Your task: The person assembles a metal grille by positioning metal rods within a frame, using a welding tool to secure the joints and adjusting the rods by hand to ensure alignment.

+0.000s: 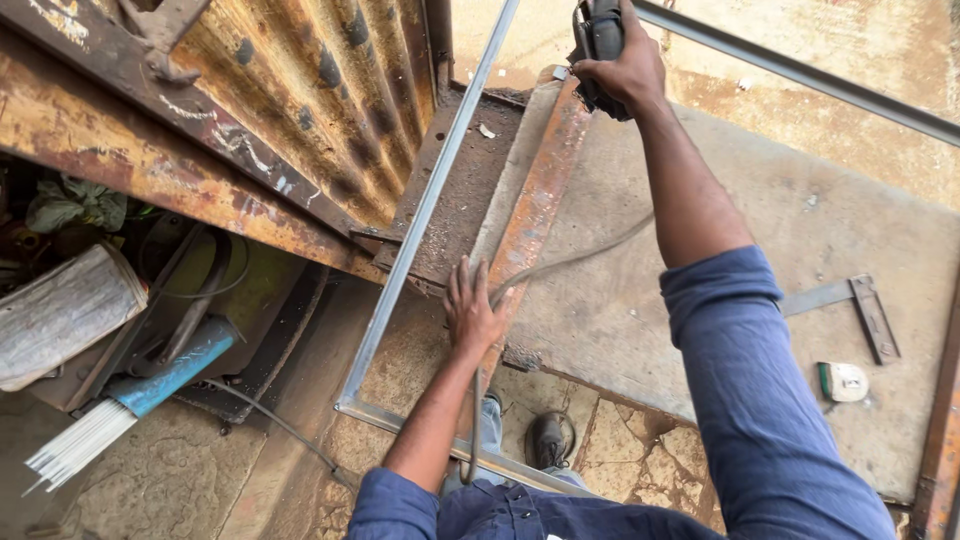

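My right hand [622, 68] grips a dark power tool [598, 35] at the top of the view, held over the far end of a rusty steel channel [540, 190]. My left hand [470, 310] lies flat, fingers spread, on the near end of that channel. A thin grey metal frame bar [430, 200] runs diagonally beside the channel and meets a corner [348, 405] near my feet. The tool's cable [570, 260] trails back past my left hand. Both arms wear blue sleeves.
A rusty corrugated sheet [300, 90] leans at the upper left. A bundle of welding rods in a blue pack [120, 410] lies lower left. A steel square [850, 300] and a tape measure [842, 381] rest on the concrete slab at right. My shoe [550, 440] shows below.
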